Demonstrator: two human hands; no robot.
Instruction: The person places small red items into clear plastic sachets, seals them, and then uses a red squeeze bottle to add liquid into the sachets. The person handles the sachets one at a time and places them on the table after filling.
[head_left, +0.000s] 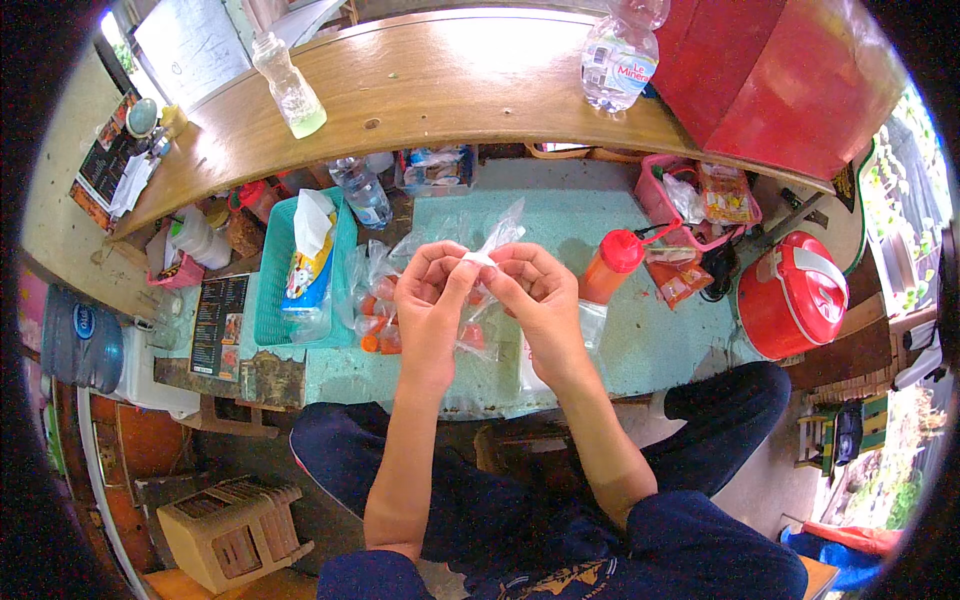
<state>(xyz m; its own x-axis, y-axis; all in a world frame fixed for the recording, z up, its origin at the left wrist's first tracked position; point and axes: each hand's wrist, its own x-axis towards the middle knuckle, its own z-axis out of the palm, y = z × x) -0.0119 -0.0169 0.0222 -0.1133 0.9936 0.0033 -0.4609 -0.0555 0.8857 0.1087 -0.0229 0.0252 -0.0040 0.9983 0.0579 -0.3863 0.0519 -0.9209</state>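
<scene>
My left hand (429, 292) and my right hand (541, 289) meet over the middle of the table, thumbs and fingertips pinched together. Between them is a small clear plastic bag (504, 229), its upper end sticking up past my fingers. A narrow white strip (478, 259), perhaps a band, crosses the bag at my fingertips. My hands hide the lower part of the bag. Several small clear bags of orange-red sauce (381, 334) lie under and beside my left hand. To the right of my right hand stands a squeeze bottle (611, 266) with orange sauce and a red cap.
A pack of clear plastic bags (592, 319) lies by my right wrist. A turquoise basket (266, 300) holds a tissue pack. Further right are a pink basket (645, 191) and a red rice-bucket-like container (787, 300). A wooden shelf (450, 82) overhangs the table's (660, 345) far side.
</scene>
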